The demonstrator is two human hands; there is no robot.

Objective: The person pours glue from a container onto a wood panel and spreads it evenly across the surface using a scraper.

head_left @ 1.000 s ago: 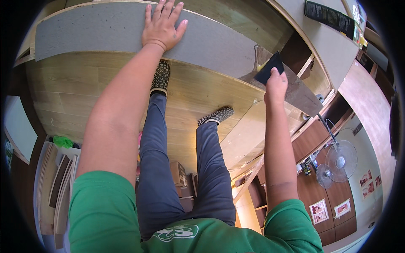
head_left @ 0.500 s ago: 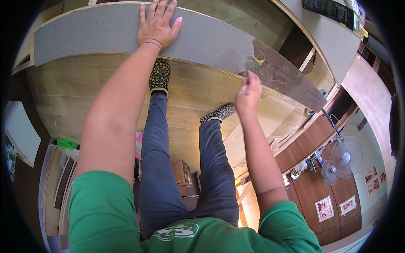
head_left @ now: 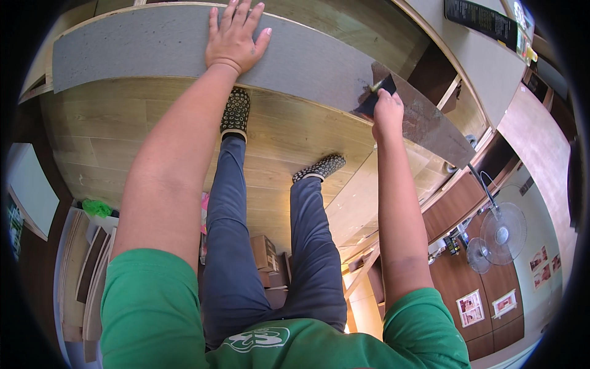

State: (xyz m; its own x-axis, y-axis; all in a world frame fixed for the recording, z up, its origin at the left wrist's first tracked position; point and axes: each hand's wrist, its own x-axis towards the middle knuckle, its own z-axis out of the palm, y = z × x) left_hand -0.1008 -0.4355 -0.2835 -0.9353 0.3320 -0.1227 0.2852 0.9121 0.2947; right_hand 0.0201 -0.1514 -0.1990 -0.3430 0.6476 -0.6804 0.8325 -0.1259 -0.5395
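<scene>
Your right hand (head_left: 388, 115), upper right, has its grip closed on a dark flat spreader (head_left: 368, 106) over the grey board (head_left: 141, 49), by its near edge. Your left hand (head_left: 236, 42), upper centre, lies splayed, reaching the far edge; open surface separates both hands.

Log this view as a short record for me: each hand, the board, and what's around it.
Left hand: spread on the gray board
Right hand: gripping a dark flat tool over the board's right part
Board surface: gray across the left and middle, patchy brown toward the right end
Upper right: black container
Right side: fan
Far left: bright green bundle, material unclear
Below the board: wood-look floor, patterned shoes
</scene>
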